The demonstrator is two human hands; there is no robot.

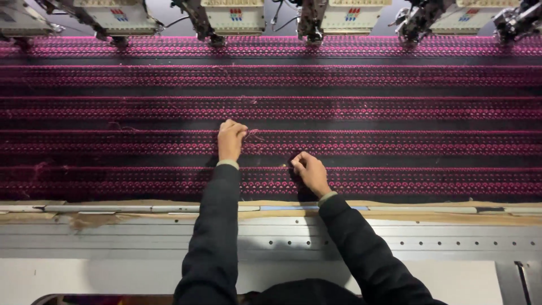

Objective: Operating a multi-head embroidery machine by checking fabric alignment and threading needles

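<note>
A wide sheet of black fabric crossed by long horizontal bands of magenta embroidery [395, 107] fills most of the view, stretched flat from edge to edge. Below it lies the grey metal desk of the machine [451, 243], with rows of small holes along its length, and a strip of tan backing material [423, 214] runs between the fabric's near edge and the metal. Along the far edge of the fabric stands a row of cream-coloured embroidery heads with dark needle assemblies [231, 17], spaced evenly across the top of the view.

Two arms in dark sleeves [214, 237] reach up from the bottom over the desk onto the fabric. The left hand [230, 140] rests on one of the magenta bands near the middle of the sheet, fingers curled closed and pinched at a loose tuft of pink thread [254, 135] that sticks out just beside its fingertips. The right hand [309, 172] sits one band nearer to the person and a little to the right, close to the left hand but apart from it. Its fingers are bent inward and pressed on the fabric; whether it grips anything cannot be told.
</note>
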